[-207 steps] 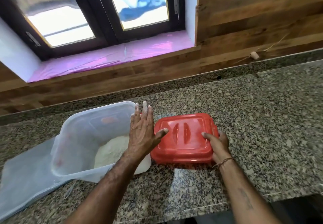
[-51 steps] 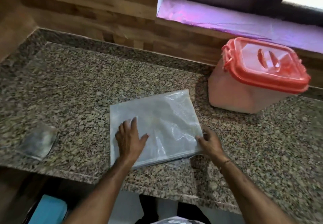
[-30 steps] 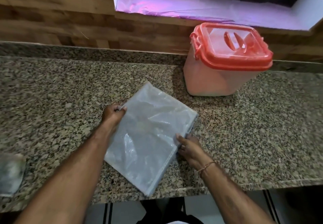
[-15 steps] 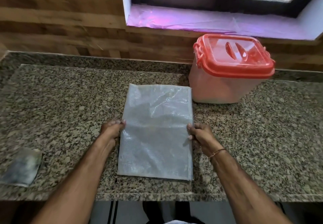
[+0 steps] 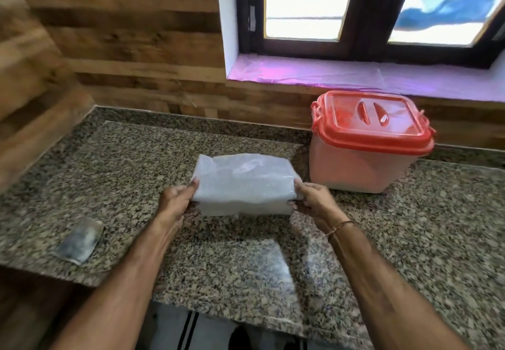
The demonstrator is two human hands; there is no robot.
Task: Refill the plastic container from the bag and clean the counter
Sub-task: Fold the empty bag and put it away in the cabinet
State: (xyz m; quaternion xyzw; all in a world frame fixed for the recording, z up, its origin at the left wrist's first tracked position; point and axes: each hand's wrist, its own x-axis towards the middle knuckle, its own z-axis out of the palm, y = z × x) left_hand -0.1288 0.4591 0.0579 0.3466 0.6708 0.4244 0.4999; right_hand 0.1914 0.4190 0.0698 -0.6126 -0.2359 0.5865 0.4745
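The bag [image 5: 243, 186] was flat and looked empty, doubled over on itself, and held up off the bench [image 5: 410, 226]. The left hand [image 5: 175, 199] pinched its left edge and the right hand [image 5: 311, 199] its right edge, each grip closed on the plastic with thumb over and fingers under. Holding it at both ends kept the limp film taut and the layers square; the purpose was judged to be folding it small for disposal or storage.

The container [image 5: 363, 164] stood at the back of the bench, just right of the bag and close against the wooden wall under the window sill [image 5: 355, 76]. Its red lid [image 5: 374, 123] was seated on it. With the lid on and the bag slack, the refill was judged complete. The contents could not be made out through the cloudy wall.

A small crumpled scrap of clear plastic [image 5: 79, 240] lay well apart to the left, near the front edge of the bench. It was judged to be litter awaiting removal. No spilled powder could be made out on the speckled stone, though the pattern would hide it. Cleaning was judged outstanding.
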